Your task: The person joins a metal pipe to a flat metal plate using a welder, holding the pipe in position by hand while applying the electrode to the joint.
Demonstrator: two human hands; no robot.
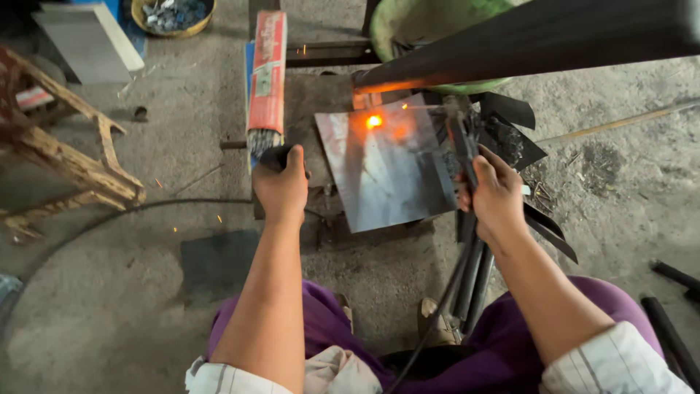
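Clearly, the right hand (pixel 498 195) is wrapped tight around a welding electrode holder (pixel 462 149), and its rod reaches a glowing orange spot (pixel 374 121) at the far edge of a steel sheet (pixel 386 168) lying on the floor. The left hand (pixel 281 186) is closed on a dark handle (pixel 275 156) beside a red packet of rods (pixel 267 73), probably to steady the body, well apart from the sparks.
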